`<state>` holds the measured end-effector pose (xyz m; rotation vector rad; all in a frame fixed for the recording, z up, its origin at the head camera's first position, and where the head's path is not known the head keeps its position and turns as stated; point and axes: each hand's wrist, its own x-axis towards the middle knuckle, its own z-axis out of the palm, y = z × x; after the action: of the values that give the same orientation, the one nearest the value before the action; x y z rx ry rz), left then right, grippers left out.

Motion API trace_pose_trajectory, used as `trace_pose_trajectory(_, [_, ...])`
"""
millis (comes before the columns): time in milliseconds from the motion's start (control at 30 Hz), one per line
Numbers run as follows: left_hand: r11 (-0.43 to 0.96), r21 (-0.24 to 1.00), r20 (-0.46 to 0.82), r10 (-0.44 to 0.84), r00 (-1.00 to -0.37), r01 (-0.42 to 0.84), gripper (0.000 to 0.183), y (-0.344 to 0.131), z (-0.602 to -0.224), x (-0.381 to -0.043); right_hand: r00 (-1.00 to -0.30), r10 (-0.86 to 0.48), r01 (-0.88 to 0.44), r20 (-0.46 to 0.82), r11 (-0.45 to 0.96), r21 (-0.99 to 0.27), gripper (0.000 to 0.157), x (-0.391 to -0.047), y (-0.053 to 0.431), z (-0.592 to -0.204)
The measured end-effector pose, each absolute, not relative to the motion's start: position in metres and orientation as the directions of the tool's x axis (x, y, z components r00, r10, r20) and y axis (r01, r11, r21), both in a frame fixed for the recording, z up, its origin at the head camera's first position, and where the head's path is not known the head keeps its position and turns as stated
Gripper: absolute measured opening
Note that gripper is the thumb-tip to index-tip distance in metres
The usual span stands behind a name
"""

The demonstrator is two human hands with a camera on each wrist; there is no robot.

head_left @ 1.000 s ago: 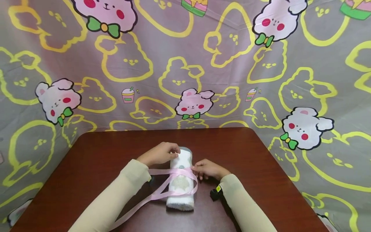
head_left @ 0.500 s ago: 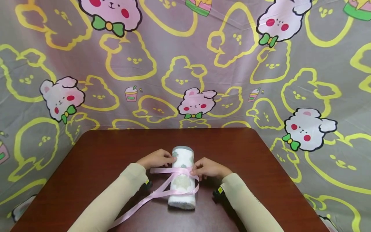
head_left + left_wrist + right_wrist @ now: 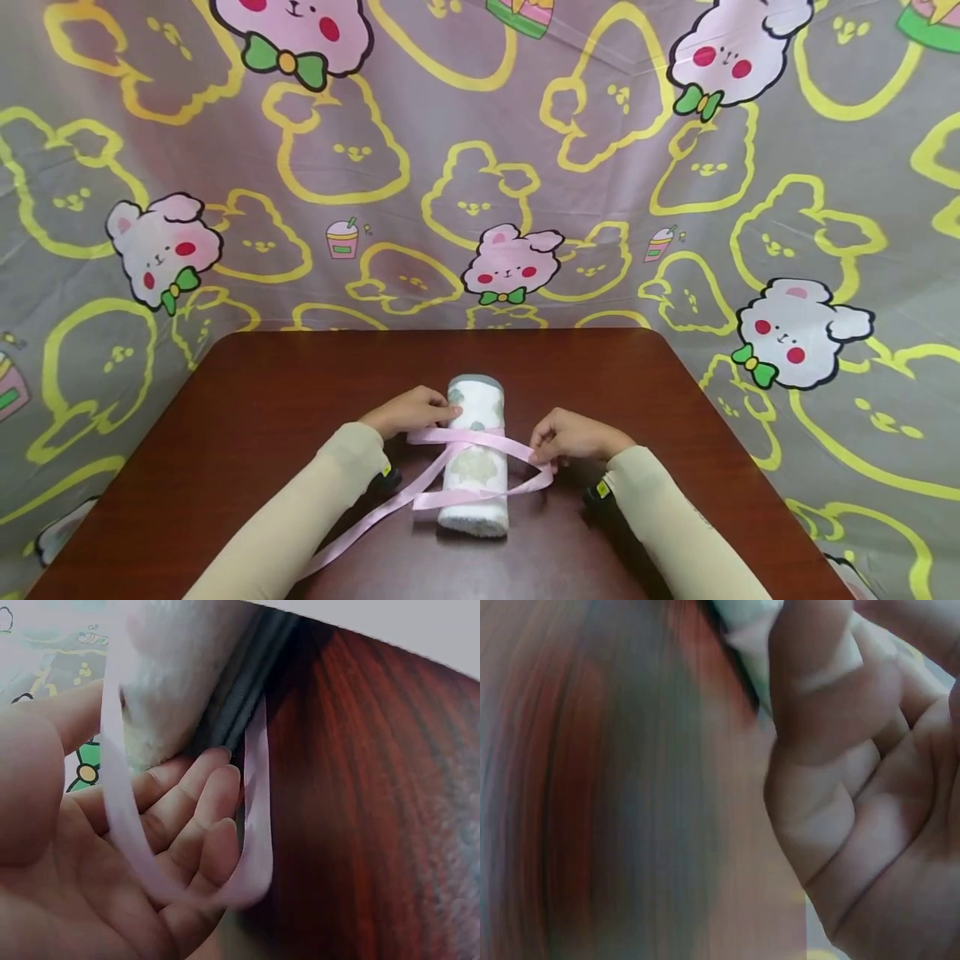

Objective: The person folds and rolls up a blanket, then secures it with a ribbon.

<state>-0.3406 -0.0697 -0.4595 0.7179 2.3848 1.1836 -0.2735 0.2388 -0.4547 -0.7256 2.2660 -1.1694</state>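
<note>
A rolled towel [image 3: 477, 471], white with grey-green patches, lies lengthwise on the table. A pink ribbon [image 3: 459, 498] crosses over it, and one long tail trails toward the near left. My left hand [image 3: 411, 411] holds the towel's upper left side, thumb on top and fingers curled at its side in the left wrist view, where a loop of the ribbon [image 3: 259, 802] hangs in front of the fingers. To the right of the roll, my right hand [image 3: 579, 437] pinches the ribbon's loop and draws it away from the towel. The right wrist view is blurred and hides the pinch.
The dark red-brown table [image 3: 300, 367] has rounded far corners. A grey curtain [image 3: 420, 125] with cartoon animals and yellow outlines stands around its back and sides. A dark wrist device [image 3: 598, 493] sits under the right sleeve.
My right hand has moved right, pulling the ribbon loop wider off the towel. My left hand has come down slightly along the towel's left side. The short ribbon end has shifted right.
</note>
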Motion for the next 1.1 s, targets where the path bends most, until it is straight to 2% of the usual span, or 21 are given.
trace_pose_trajectory(500, [0.486,0.853,-0.151,0.577,-0.803,0.189,0.035,-0.066,-0.463,-0.34,-0.692,-0.66,-0.196,-0.293,0.562,-0.803,0.007,-0.254,0.314,-0.441])
trace_pose_trajectory(867, [0.495,0.849,-0.157,0.57,-0.807,0.185,0.036,-0.065,-0.464,-0.343,-0.688,-0.594,-0.077,-0.417,0.631,-0.772,0.008,-0.237,0.342,-0.444])
trace_pose_trajectory(1100, [0.493,0.849,-0.153,0.576,-0.803,0.191,0.038,-0.071,-0.464,-0.335,-0.703,-0.524,0.02,-0.481,0.662,-0.75,0.023,-0.231,0.352,-0.44])
